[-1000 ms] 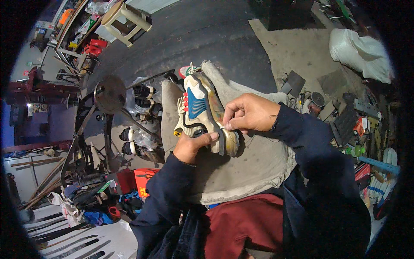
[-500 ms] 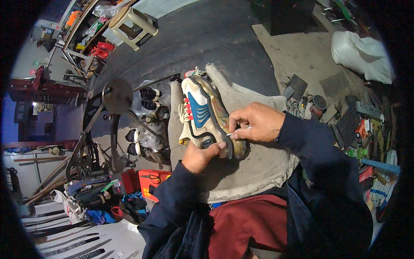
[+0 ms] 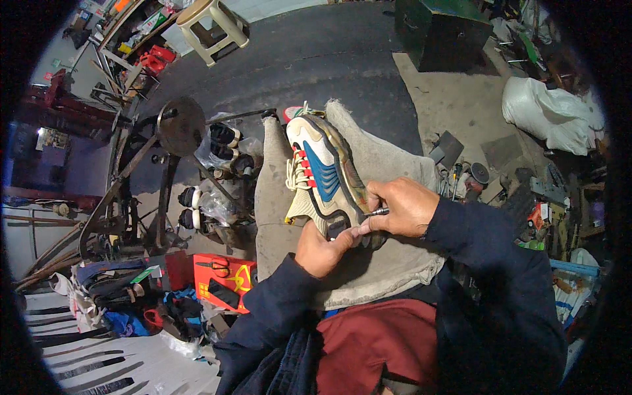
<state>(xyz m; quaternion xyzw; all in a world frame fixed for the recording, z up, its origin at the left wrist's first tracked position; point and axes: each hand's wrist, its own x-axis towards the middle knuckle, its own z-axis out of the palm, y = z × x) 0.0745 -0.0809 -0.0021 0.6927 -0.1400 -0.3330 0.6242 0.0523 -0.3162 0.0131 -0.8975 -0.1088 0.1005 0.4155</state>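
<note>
A cream sneaker (image 3: pixel 324 172) with a blue side panel, red lace loops and pale laces lies on its side on a grey cloth (image 3: pixel 355 280) over my lap, its toe pointing away. My left hand (image 3: pixel 322 250) is closed round the heel end, its thumb on the sole edge. Between the fingers of my right hand (image 3: pixel 407 207) is a thin metal hand tool (image 3: pixel 378 212), its end close to the sole edge near my left thumb. The fingers hide its tip, so I cannot tell whether it touches the sole. Beyond the toe, part of another shoe (image 3: pixel 293 113) shows.
On the left stands a metal machine with a round wheel (image 3: pixel 181 135), beside several dark shoes (image 3: pixel 224 136). A red box (image 3: pixel 224 282) carries scissors and a phone. Hand tools (image 3: pixel 461 178) lie at right, near a white sack (image 3: pixel 550 115). A stool (image 3: pixel 214 33) stands far left.
The sneaker appears slightly further right and lower in the picture. My right hand has come closer to my left thumb along the sole edge, with the tool still held.
</note>
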